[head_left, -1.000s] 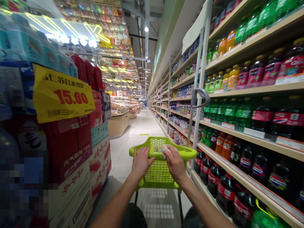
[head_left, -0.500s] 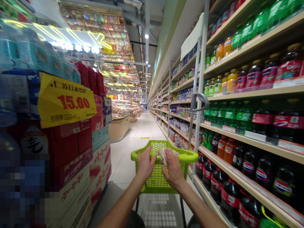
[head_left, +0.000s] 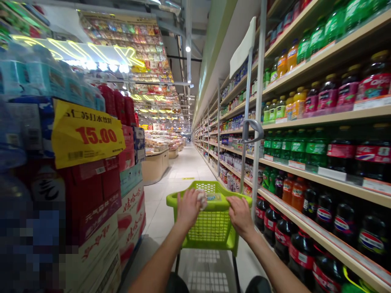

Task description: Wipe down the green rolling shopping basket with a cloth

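Left hand (head_left: 187,209) lies over the left part of the cart's green handle (head_left: 214,206), a crumpled white wad (head_left: 202,200) apparently pinched at its thumb side. Right hand (head_left: 240,213) sits well apart from it, fingers curled onto the handle's right part; its thumb is hard to make out. Between them a small label (head_left: 214,197) shows on the handle. The step in hand looks like wiping the handle with the wad while the other hand steadies it. A stroke here calls for a firm pinch and light, even pressure along the curve, with the right hand clear of the path.

Below the handle hangs the lattice of the green cart (head_left: 210,228). Cartons (head_left: 132,211) rise to the left, a yellow price sign (head_left: 88,134) above; to the right, bottles (head_left: 317,142) line the shelves (head_left: 320,115). Farther off, a pale floor (head_left: 180,162) runs past a display counter (head_left: 154,169).
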A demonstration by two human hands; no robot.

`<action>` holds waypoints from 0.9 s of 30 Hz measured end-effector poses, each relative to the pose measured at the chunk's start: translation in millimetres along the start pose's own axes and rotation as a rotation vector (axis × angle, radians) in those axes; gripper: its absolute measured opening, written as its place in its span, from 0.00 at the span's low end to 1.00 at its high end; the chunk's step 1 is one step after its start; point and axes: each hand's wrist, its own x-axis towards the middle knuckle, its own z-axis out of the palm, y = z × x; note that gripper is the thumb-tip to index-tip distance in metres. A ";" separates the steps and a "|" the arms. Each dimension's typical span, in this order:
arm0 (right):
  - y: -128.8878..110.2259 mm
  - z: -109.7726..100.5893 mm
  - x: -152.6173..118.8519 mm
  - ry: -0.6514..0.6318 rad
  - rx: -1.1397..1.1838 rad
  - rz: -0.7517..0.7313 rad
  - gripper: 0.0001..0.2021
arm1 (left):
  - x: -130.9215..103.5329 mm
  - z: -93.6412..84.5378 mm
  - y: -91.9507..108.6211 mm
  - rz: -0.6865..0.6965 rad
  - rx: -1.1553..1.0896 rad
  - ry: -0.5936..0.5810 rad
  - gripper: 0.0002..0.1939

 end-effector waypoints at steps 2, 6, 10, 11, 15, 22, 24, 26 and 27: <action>-4.8 2.6 0.3 0.021 0.026 -0.012 0.18 | 0.7 -4.0 -19.9 -0.148 0.056 0.066 0.17; -10.3 5.6 -0.6 0.064 0.053 -0.027 0.17 | -2.4 5.2 -12.1 -0.059 0.027 0.135 0.16; -7.8 2.4 -3.3 0.069 0.039 -0.059 0.18 | -8.1 16.0 9.2 0.164 -0.017 0.168 0.17; -6.7 0.9 -3.9 0.065 0.033 -0.069 0.18 | -9.4 15.4 4.7 0.186 -0.013 0.168 0.17; -5.4 -2.2 -5.8 0.057 0.018 -0.099 0.18 | -13.4 6.6 -42.3 0.001 0.029 0.238 0.17; -8.2 -0.2 -8.4 0.104 0.014 -0.083 0.17 | -19.7 13.9 -19.3 0.149 -0.055 0.200 0.16; -5.6 -0.9 -8.8 0.097 0.022 -0.076 0.17 | -21.3 15.4 1.9 0.176 -0.080 0.192 0.16; -2.4 -1.9 -9.1 0.098 0.026 -0.069 0.17 | -20.7 13.5 12.4 0.148 -0.107 0.179 0.17; -1.2 -2.4 -9.2 0.101 0.025 -0.067 0.17 | -19.6 11.6 12.4 0.139 -0.124 0.166 0.17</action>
